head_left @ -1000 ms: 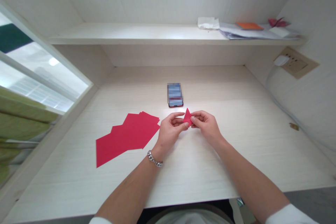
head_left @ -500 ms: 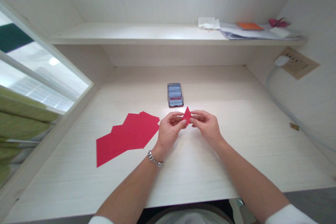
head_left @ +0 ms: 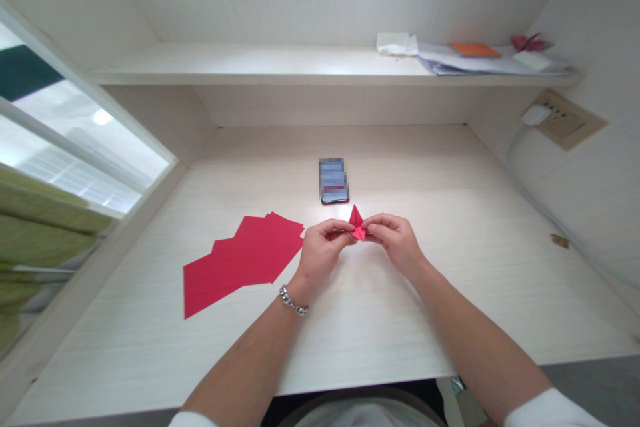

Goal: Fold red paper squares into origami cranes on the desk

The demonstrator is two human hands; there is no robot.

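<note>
A small folded red paper point(head_left: 357, 220) is held between my two hands above the desk, with one pointed tip facing away from me. My left hand point(head_left: 324, 243) pinches its left side between thumb and fingers. On the other side, my right hand point(head_left: 394, 237) grips the right edge in the same way. Creases and a second flap show on the paper's face. Left of my left hand, several red paper sheets point(head_left: 240, 253) lie fanned out on the desk. Just beyond the folded paper lies a phone point(head_left: 334, 181) with its screen lit and blurred.
A shelf point(head_left: 240, 63) spans the back, bearing a white tissue packet point(head_left: 397, 44), papers point(head_left: 440, 61), an orange pad point(head_left: 475, 50) and a red folded-paper piece point(head_left: 531, 44). At right, a white charger point(head_left: 536, 115) sits in a wall socket point(head_left: 567, 123), its cable point(head_left: 537, 203) trailing down.
The folded paper has opened or turned in my fingers: a plain triangle before, it now shows creased flaps. Both hands have shifted only slightly. The sheets and phone stay put.
</note>
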